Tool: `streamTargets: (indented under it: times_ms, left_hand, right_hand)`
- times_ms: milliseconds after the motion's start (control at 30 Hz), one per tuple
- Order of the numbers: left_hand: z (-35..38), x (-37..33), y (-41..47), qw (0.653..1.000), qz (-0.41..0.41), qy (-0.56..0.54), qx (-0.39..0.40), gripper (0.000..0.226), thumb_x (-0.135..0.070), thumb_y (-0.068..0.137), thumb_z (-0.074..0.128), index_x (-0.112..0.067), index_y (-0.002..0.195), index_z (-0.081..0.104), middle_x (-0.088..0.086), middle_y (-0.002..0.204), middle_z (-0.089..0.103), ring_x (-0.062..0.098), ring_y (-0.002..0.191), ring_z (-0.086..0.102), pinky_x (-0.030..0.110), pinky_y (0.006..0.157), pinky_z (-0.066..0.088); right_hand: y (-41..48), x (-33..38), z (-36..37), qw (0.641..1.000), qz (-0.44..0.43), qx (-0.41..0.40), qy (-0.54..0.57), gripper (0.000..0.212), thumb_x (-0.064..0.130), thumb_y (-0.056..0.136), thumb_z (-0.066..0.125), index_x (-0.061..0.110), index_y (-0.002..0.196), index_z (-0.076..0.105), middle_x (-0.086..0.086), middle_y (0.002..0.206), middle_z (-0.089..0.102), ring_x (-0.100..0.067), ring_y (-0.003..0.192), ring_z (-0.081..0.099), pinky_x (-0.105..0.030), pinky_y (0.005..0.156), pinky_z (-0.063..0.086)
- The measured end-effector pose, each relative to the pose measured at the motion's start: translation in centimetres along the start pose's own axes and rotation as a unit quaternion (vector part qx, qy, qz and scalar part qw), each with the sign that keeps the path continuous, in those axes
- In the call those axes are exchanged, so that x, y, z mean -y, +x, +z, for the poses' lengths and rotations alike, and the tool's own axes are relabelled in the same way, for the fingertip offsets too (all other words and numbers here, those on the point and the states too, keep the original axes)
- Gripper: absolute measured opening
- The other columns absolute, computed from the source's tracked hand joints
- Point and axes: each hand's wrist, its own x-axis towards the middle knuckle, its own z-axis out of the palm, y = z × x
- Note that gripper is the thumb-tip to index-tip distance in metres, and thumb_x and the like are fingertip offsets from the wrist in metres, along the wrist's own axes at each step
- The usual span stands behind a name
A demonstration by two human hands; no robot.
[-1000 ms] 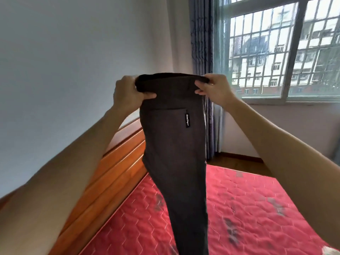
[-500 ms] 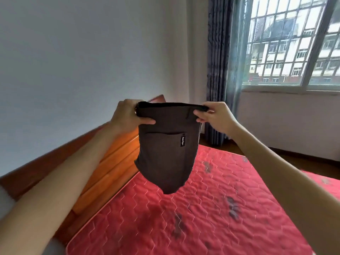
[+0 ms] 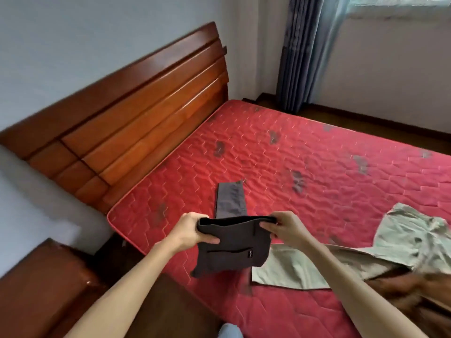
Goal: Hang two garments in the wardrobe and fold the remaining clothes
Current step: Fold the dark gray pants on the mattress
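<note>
Dark grey trousers (image 3: 234, 247) are held by the waistband just above the red mattress (image 3: 305, 152). My left hand (image 3: 192, 230) grips the waistband's left end and my right hand (image 3: 283, 226) grips its right end. The trouser legs (image 3: 230, 198) lie flat on the mattress, stretched away from me. A pale green garment (image 3: 366, 252) lies spread on the mattress to the right, partly under my right forearm. A brown garment (image 3: 415, 296) is bunched at the right edge near me.
A wooden headboard (image 3: 136, 111) runs along the left of the bed. A wooden bedside cabinet (image 3: 41, 289) stands at lower left. Blue curtains (image 3: 302, 50) hang in the far corner below a window. Dark wood floor lies beyond the bed.
My view tipped down from the window to the bed. Both hands came down with the trousers, whose legs now rest flat on the mattress instead of hanging in the air.
</note>
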Motion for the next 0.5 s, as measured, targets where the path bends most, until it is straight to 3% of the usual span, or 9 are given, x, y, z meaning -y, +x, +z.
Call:
streamTargets:
  times_ms: [100,200,300,367,500]
  left_hand:
    - [3.4,3.0,0.4,0.997,-0.060,-0.022,0.044,0.028,-0.029,0.057,0.095,-0.033,0.062,0.068,-0.018,0.058,0.060,-0.004,0.059,0.052,0.021,0.058,0.040]
    - [5.9,5.8,2.1,0.992,-0.105,-0.028,0.063,0.035,-0.024,0.058,0.094,-0.046,0.059,0.067,-0.024,0.058,0.064,-0.011,0.058,0.056,0.018,0.059,0.043]
    - [8.9,10.2,5.6,0.983,-0.162,-0.052,0.066,0.028,-0.037,0.053,0.092,-0.038,0.075,0.074,-0.020,0.070,0.073,-0.004,0.072,0.067,0.031,0.068,0.055]
    - [11.3,13.6,8.3,0.977,-0.199,-0.054,0.062,0.041,-0.047,0.050,0.087,-0.035,0.088,0.076,-0.015,0.078,0.075,0.004,0.080,0.071,0.037,0.074,0.058]
    - [16.2,19.7,13.5,0.966,-0.251,-0.040,0.039,0.039,-0.038,0.064,0.089,-0.025,0.097,0.072,-0.008,0.088,0.074,0.017,0.087,0.067,0.030,0.073,0.051]
  right_hand:
    - [0.7,-3.4,3.1,0.998,0.063,0.020,-0.010,0.027,0.021,0.090,0.070,0.016,0.065,0.060,0.005,0.053,0.061,0.003,0.043,0.053,-0.013,0.049,0.038]
    - [2.8,-6.1,5.7,0.992,0.117,0.026,-0.023,0.026,0.024,0.092,0.067,0.003,0.077,0.064,0.001,0.056,0.061,0.002,0.043,0.054,-0.014,0.046,0.037]
    - [7.0,-9.7,8.7,0.986,0.152,0.040,-0.057,0.028,0.027,0.092,0.066,0.008,0.072,0.059,-0.002,0.061,0.062,-0.018,0.062,0.062,-0.027,0.056,0.038]
    - [10.0,-12.6,11.1,0.979,0.179,0.053,-0.078,0.033,0.029,0.092,0.064,0.018,0.064,0.049,0.002,0.059,0.057,-0.027,0.068,0.060,-0.034,0.058,0.036]
    - [15.3,-18.3,16.0,0.970,0.214,0.063,-0.092,0.038,0.028,0.095,0.061,0.022,0.063,0.043,0.006,0.061,0.051,-0.027,0.070,0.055,-0.036,0.061,0.034]
